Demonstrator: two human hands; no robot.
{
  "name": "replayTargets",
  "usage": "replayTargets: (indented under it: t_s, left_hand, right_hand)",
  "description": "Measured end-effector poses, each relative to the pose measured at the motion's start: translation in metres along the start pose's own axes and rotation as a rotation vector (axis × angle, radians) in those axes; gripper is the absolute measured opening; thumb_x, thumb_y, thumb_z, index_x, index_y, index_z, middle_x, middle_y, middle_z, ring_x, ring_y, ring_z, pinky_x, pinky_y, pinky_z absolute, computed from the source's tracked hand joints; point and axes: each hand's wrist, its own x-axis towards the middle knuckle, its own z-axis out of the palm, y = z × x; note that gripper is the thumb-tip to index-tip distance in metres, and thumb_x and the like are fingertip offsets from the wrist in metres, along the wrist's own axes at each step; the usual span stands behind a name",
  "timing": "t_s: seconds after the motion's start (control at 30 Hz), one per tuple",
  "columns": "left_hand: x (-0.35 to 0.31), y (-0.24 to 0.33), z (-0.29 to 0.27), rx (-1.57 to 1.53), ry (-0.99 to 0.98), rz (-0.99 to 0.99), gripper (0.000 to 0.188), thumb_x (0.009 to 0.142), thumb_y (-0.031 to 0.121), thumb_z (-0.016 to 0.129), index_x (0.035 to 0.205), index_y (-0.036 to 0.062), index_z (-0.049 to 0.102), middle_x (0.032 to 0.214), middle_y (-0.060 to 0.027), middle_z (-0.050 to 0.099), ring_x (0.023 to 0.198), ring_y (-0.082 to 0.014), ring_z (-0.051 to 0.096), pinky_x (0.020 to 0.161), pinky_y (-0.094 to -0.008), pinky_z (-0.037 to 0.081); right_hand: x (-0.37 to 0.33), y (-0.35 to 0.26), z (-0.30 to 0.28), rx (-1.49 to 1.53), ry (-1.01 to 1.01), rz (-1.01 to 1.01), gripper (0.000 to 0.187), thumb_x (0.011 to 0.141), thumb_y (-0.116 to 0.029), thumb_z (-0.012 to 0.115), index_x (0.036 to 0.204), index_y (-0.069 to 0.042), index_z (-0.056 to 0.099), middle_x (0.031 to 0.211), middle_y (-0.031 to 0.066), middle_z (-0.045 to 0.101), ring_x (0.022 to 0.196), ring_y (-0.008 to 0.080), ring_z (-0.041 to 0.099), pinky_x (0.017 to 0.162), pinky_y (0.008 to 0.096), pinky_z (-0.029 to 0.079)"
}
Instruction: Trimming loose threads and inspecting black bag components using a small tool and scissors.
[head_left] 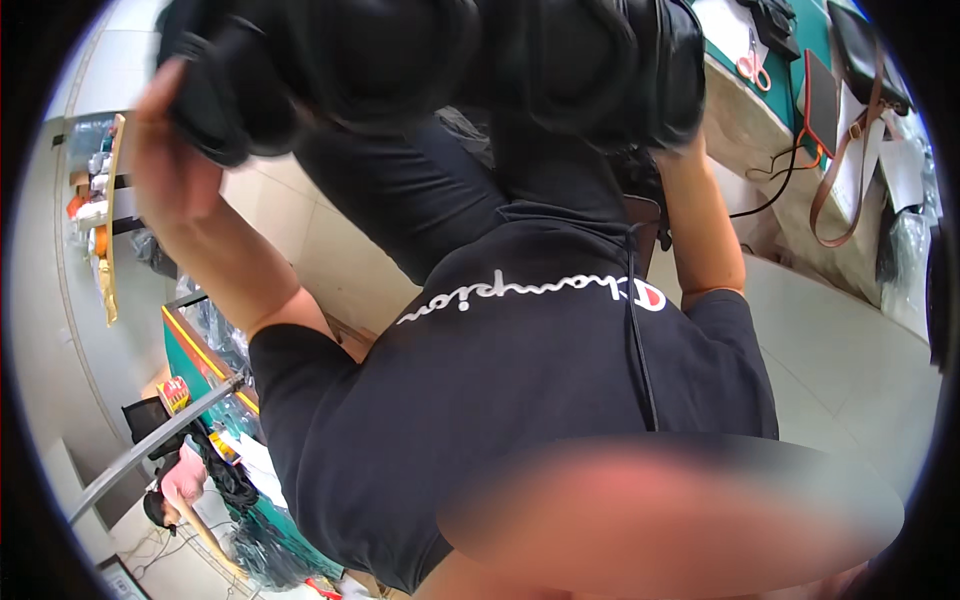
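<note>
A wide black, shiny piece with several bulging rounded panels (385, 60) fills the top of the view, above my lap; its kind is not clear. At its left end my left hand (170, 150), smeared by motion, is closed against the edge. My right hand (685, 145) reaches its right end, where the piece hides the fingers. Both forearms are raised from my sides, and my black shirt (520, 370) fills the middle.
At the upper right a worktop (745, 95) carries pink-handled scissors (753, 66), a dark red flat device (819, 105) and a brown-strapped bag (868, 55). A green table (190, 355) stands at left, with a person in pink (185, 475) beyond. A shelf (115, 220) holds spools.
</note>
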Motion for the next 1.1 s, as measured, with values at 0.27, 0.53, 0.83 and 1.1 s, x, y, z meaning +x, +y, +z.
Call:
replayTargets:
  t_s: [0.27,0.53,0.83,1.1]
  left_hand:
    - [-0.075,-0.188,-0.027,0.488,0.255,-0.066,0.054,0.085,0.012,0.073,0.131,0.0002,0.048,0.118,-0.0114,0.057,0.105,-0.0150,0.058,0.093,-0.0283,0.048]
    - [-0.110,-0.235,-0.024,0.708,0.653,0.148,0.040,0.081,0.028,0.081,0.099,0.0010,0.057,0.082,-0.0003,0.057,0.074,-0.0089,0.052,0.071,-0.0229,0.046]
    - [-0.120,-0.181,-0.004,0.360,0.477,-0.009,0.020,0.090,0.016,0.067,0.104,0.0025,0.061,0.094,-0.0038,0.063,0.082,-0.0088,0.059,0.079,-0.0229,0.048]
    - [-0.102,-0.207,0.066,-0.383,0.062,-0.216,0.046,0.093,0.021,0.064,0.132,0.0029,0.049,0.129,-0.0093,0.058,0.121,-0.0231,0.055,0.108,-0.0412,0.041]
  right_hand:
    - [-0.081,0.048,-0.007,-0.487,0.082,0.273,0.028,0.089,-0.009,0.066,0.080,-0.008,0.040,0.115,0.0180,0.066,0.099,0.0159,0.059,0.089,0.0275,0.044]
    - [-0.081,0.013,0.011,-0.982,0.310,-0.027,0.043,0.101,-0.042,0.048,0.091,-0.002,0.061,0.091,0.0069,0.067,0.079,0.0165,0.060,0.076,0.0308,0.049]
    - [-0.078,0.022,0.053,-1.004,-0.598,-0.182,0.027,0.078,-0.011,0.076,0.094,-0.003,0.054,0.114,0.0144,0.065,0.108,0.0335,0.060,0.092,0.0388,0.047]
    - [-0.087,0.000,0.069,-0.331,-0.288,-0.160,0.037,0.102,-0.022,0.047,0.123,0.006,0.057,0.116,0.0171,0.066,0.105,0.0231,0.063,0.094,0.0333,0.047]
